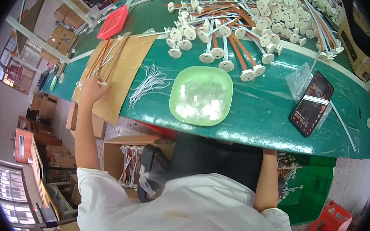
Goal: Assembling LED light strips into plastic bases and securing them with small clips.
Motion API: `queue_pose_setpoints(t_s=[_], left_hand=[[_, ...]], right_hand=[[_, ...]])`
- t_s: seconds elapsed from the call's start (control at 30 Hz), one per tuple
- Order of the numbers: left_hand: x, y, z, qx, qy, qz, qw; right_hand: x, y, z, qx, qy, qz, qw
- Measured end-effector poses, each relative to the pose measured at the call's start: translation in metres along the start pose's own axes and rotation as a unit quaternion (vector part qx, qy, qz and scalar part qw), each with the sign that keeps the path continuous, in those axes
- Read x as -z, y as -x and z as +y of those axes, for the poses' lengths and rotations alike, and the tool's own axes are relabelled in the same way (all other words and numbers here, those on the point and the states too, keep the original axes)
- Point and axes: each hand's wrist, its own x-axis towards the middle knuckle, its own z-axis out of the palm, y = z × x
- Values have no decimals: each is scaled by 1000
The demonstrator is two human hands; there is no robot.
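White-sleeved left hand point(92, 87) closes on the near ends of orange rods point(107, 57) lying on cardboard point(125, 74) over the green tabletop point(259, 108); right hand hidden below its edge, state unknowable; best gather them evenly, ends aligned.

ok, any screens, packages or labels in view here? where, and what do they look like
Phone: right on the green table, flat black slab, screen lit with dark reddish picture and a white band.
Clear bag: under and beside the phone, crumpled.
Cardboard box: far right table edge, brown, dark printed panel.
Cardboard boxes: on the floor, upper left, brown, stacked.
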Motion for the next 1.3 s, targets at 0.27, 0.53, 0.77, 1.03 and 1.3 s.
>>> queue_pose_setpoints(t_s=[0.27, 0.53, 0.77, 1.03, 1.3], left_hand=[[74, -5, 61, 52, -82, -35, 995], [22, -184, 230, -269, 126, 139, 945], [-56, -331, 267, -362, 74, 212, 905], [12, -262, 266, -328, 66, 157, 929], [72, -7, 226, -224, 445, 250, 830]], right_hand=[[-19, -7, -37, 76, 90, -25, 993], [-46, 1, -80, 42, 281, 61, 957], [-74, 0, -113, -11, 439, 120, 890], [-61, -10, -169, 22, 512, 48, 858], [-85, 17, -227, 29, 591, -50, 804]])
